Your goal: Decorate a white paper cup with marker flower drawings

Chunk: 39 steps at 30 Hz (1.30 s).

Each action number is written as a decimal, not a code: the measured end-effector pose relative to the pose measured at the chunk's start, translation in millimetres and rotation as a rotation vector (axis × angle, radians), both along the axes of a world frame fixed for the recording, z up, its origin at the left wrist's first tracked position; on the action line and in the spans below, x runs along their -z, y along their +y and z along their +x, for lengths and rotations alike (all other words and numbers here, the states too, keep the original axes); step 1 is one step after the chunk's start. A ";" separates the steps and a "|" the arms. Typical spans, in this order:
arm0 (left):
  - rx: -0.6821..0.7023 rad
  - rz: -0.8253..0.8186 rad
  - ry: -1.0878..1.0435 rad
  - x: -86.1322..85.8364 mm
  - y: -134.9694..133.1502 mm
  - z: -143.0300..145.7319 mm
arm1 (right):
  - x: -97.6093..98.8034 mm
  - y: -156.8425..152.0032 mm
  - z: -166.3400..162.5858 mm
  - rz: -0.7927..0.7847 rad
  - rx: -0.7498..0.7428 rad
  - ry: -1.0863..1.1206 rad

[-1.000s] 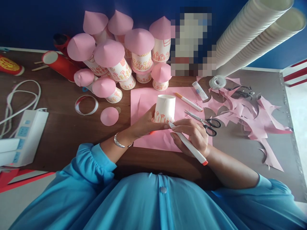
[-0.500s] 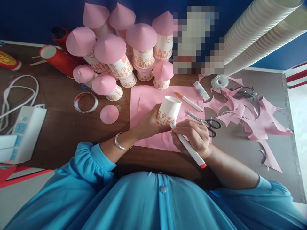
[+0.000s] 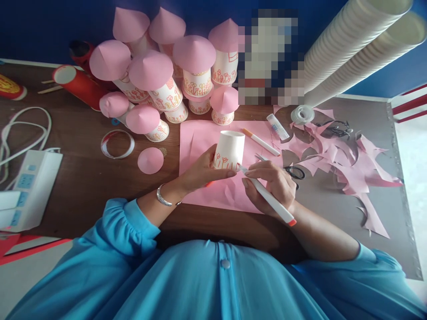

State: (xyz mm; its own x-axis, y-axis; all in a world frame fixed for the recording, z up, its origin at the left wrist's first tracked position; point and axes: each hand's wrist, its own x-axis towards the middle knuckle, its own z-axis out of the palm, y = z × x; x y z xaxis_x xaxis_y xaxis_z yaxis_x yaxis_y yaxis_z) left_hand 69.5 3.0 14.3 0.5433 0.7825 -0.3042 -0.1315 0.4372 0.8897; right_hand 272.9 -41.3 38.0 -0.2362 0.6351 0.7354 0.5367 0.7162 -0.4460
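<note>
A white paper cup (image 3: 230, 146), bottom end up, is gripped by my left hand (image 3: 203, 171) above a pink paper sheet (image 3: 196, 133). Red-orange flowers are drawn in a row near its lower rim. My right hand (image 3: 275, 184) pinches a white marker (image 3: 271, 198) with an orange-red end, its tip at the cup's lower right side. Beyond the cup lies a second marker (image 3: 261, 142) with an orange cap. Scissors (image 3: 295, 172) with black handles are partly hidden behind my right hand. A bit of orange-red, perhaps a cap, shows under my left hand.
Decorated cups with pink cone roofs (image 3: 151, 69) stand at the back. Tall stacks of paper cups (image 3: 353, 49) lean at the right, above pink paper scraps (image 3: 347, 164). A glue stick (image 3: 277, 127), tape roll (image 3: 117, 144), pink cone (image 3: 151, 161) and power strip (image 3: 36, 186) lie around.
The cup has turned more upright and shifted slightly left in my left hand. My right hand and the marker have moved a little to the right, and the tip sits higher against the cup.
</note>
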 end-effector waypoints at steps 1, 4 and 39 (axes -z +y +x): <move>-0.002 -0.019 -0.026 1.8 0.2 -0.2 | -0.1 0.5 0.1 -0.019 -0.003 0.021; -0.011 -0.033 -0.080 7.6 0.2 -1.3 | -0.8 1.7 -0.3 -0.072 -0.021 0.059; 0.005 -0.062 -0.011 -4.3 1.2 1.6 | -0.3 1.1 -1.2 -0.031 -0.086 -0.028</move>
State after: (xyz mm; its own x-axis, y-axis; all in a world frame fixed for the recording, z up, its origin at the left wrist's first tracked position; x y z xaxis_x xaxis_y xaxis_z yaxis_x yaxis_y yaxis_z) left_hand 71.1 4.2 18.6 0.5509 0.7595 -0.3459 -0.1384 0.4919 0.8596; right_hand 271.7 -40.2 38.3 -0.3113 0.6335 0.7083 0.4861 0.7466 -0.4542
